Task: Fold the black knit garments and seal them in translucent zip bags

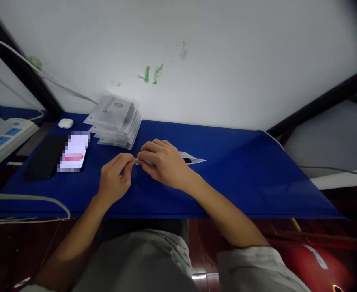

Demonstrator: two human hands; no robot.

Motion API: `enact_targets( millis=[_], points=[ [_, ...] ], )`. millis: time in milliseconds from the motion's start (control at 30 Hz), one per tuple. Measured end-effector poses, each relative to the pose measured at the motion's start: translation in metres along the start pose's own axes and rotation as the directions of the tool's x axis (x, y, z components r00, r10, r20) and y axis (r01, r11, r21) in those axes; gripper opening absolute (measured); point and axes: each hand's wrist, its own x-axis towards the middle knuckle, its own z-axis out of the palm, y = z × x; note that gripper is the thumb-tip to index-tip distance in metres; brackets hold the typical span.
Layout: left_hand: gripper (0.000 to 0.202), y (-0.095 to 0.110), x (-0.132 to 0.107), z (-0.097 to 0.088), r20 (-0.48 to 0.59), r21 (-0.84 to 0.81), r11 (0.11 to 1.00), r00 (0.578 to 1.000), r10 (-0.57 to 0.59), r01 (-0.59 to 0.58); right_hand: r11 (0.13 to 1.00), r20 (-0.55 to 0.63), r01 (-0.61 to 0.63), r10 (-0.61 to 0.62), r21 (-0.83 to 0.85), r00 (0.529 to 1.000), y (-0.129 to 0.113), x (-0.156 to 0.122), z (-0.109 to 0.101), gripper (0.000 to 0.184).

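Observation:
A small translucent plastic bag (198, 160) with something dark inside lies low over the blue tabletop, mostly covered by my right hand (166, 163). The fingers of that hand are curled over the bag, thumb and fingertips closed near its left end. My left hand (116, 176) pinches the same end between thumb and forefinger, almost touching the right fingertips. What the dark content is, I cannot make out. Behind my left hand rises a stack of frosted plastic bags (113, 115) with dark printing on the top one.
Left of the stack are a lit phone (73, 152), a dark phone-like slab (46, 157) and a white earbud case (65, 123). A power strip (8, 140) sits at far left. The blue tabletop (242, 174) meets a white wall (227, 61). A red stool (315, 263) stands below right.

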Motion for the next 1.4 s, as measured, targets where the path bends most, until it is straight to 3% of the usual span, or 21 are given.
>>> enact_targets(
  millis=[233,433,900,1133,1400],
  points=[
    [0.012,-0.003,0.000,-0.004,-0.014,0.021,1.000,1.000,-0.019,0.019,0.998,0.006,-0.055,0.056,-0.020,0.998,0.009,-0.013,-0.010,0.013],
    [0.010,-0.002,0.004,-0.001,0.096,-0.008,1.000,0.995,0.017,-0.016,0.995,-0.027,-0.093,0.094,0.024,0.995,0.013,-0.019,-0.009,0.015],
    [0.010,0.003,0.000,0.002,-0.064,0.017,1.000,0.998,0.018,-0.017,0.996,-0.118,-0.083,0.078,-0.034,0.990,0.010,-0.028,0.000,0.018],
    [0.009,-0.007,-0.004,-0.007,-0.139,0.055,0.998,0.990,-0.035,0.043,0.977,-0.195,-0.180,0.156,-0.113,0.968,0.029,-0.050,0.000,0.022],
    [0.009,-0.011,-0.010,-0.010,-0.149,0.078,0.996,0.988,-0.039,0.051,0.950,-0.255,-0.258,0.210,-0.174,0.944,0.049,-0.072,0.000,0.022]
  ],
)
